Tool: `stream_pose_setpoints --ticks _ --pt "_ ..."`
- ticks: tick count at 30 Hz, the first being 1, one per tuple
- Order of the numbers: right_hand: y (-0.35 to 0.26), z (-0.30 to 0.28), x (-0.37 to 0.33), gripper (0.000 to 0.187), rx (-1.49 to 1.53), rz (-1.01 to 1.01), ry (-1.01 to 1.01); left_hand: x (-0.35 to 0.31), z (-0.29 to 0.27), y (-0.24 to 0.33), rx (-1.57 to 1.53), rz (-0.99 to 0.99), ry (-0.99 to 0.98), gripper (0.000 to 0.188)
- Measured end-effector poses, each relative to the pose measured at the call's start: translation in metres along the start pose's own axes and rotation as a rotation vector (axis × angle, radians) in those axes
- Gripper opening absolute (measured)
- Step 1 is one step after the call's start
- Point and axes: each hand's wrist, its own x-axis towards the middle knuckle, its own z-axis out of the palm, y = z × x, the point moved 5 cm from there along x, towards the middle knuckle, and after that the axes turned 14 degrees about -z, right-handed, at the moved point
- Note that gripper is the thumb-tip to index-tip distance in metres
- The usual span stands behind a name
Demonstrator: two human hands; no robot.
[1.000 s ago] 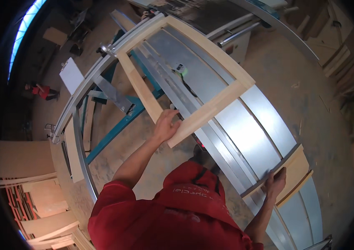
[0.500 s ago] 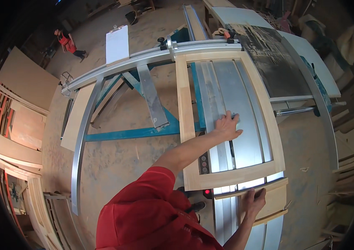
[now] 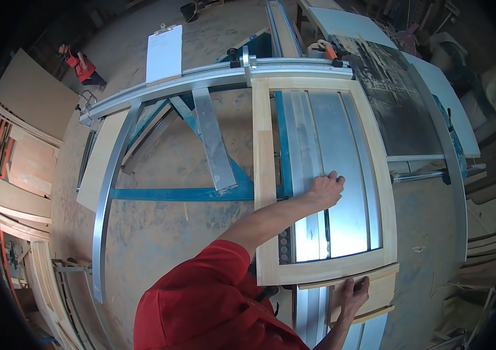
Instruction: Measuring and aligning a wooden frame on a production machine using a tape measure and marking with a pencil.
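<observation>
A rectangular light wooden frame (image 3: 266,175) with an open middle lies on the metal sliding table (image 3: 347,175), its far end by the aluminium fence (image 3: 195,77). My left arm reaches across the frame's left side. Inside the opening, my left hand (image 3: 326,191) is over the metal surface, fingers curled in; what they hold, if anything, is hidden. Along the frame's near end sits a wooden board (image 3: 370,294) with strips on its far and near edges. My right hand (image 3: 355,296) grips the far strip, thumb and fingertips closed at its edge.
A clipboard (image 3: 164,55) with white paper stands at the fence. Right of the frame is a dark, dusty saw table (image 3: 405,116). Stacked boards (image 3: 29,163) line the left side. A person (image 3: 81,67) in a red top stands at the far left.
My left hand's fingers went from spread to curled. The gap between the board and the frame's near end has narrowed. The whole view has shifted slightly.
</observation>
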Motion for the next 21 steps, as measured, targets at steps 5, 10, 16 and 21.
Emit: stream_pose_setpoints --ticks 5,10,16,21 --pt "0.011 -0.008 0.052 0.060 0.011 0.076 -0.003 0.021 0.015 0.011 -1.311 -0.111 -0.469 0.036" --pt "-0.024 0.054 0.128 0.041 0.690 0.015 -0.292 -0.039 0.015 0.013 -1.764 -0.170 -0.598 0.044" --pt "-0.003 0.050 0.089 0.029 1.133 0.127 -0.368 -0.166 0.053 0.091 -1.201 0.219 -0.559 0.060" --pt "0.032 0.014 0.036 0.023 1.041 0.080 -0.590 -0.241 0.075 0.114 -0.919 0.246 -0.296 0.055"
